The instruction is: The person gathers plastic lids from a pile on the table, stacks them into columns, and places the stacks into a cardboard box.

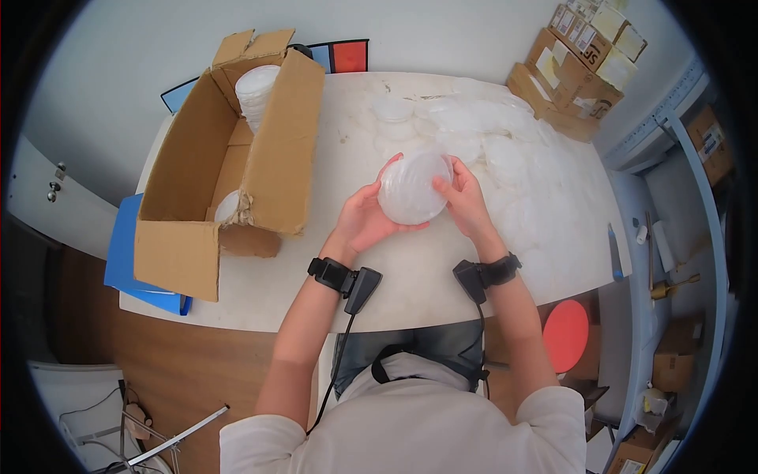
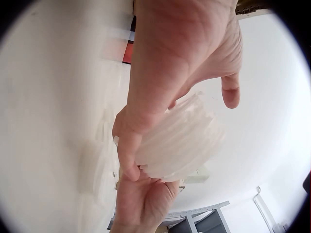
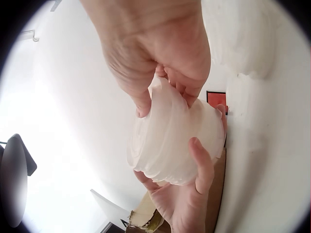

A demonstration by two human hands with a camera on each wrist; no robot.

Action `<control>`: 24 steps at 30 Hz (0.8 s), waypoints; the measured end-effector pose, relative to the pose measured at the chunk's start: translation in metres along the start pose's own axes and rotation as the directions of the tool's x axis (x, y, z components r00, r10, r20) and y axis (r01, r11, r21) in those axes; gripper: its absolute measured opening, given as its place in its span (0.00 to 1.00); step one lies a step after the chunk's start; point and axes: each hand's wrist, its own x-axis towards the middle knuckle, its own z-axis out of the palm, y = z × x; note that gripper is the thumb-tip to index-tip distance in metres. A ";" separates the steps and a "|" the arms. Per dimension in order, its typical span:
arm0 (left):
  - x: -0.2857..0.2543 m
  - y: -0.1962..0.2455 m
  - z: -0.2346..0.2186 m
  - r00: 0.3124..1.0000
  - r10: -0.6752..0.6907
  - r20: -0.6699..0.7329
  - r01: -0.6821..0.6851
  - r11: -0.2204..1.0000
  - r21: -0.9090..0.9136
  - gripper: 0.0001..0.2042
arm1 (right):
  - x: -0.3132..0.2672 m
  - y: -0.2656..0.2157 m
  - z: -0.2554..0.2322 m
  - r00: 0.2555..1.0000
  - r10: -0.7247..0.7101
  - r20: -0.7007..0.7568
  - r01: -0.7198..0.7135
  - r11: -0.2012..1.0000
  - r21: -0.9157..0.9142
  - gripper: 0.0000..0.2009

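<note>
A stack of round, translucent white plastic lids (image 1: 412,192) is held up over the table between both hands. My left hand (image 1: 365,215) cups the stack from its left side, thumb and fingers round the rims. On the other side, my right hand (image 1: 467,199) grips the edge, its thumb lying over the top lid. In the right wrist view the layered rims of the lids (image 3: 167,141) show between the right hand (image 3: 160,53) above and the left hand (image 3: 187,204) below. The left wrist view shows the stack (image 2: 182,141) from the side, with the left hand (image 2: 180,53) near the camera.
An open cardboard box (image 1: 280,150) stands at the left, with stacked white lids (image 1: 257,88) inside. Many more translucent lids (image 1: 505,158) spread over the right of the white table (image 1: 410,292). A blue folder (image 1: 126,253) lies by the box. Taped parcels (image 1: 572,71) stand at the back right.
</note>
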 end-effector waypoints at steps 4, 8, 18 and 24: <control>0.005 -0.005 -0.003 0.999 0.038 -0.025 -0.035 0.993 0.115 0.35 | 0.004 0.012 -0.006 0.978 -0.211 -0.005 0.200 0.936 -0.290 0.25; 0.006 -0.009 -0.001 0.991 0.057 -0.122 -0.021 0.960 0.280 0.38 | 0.000 0.007 -0.002 0.942 -0.335 0.019 0.301 0.822 -0.484 0.28; 0.009 -0.012 0.016 0.937 0.175 -0.303 -0.029 0.902 0.430 0.38 | -0.014 0.003 0.009 0.932 -0.141 0.334 0.310 0.789 -0.530 0.44; 0.011 -0.015 0.007 0.947 0.149 -0.285 -0.009 0.899 0.438 0.41 | -0.012 0.002 0.008 0.945 -0.090 0.315 0.287 0.690 -0.664 0.48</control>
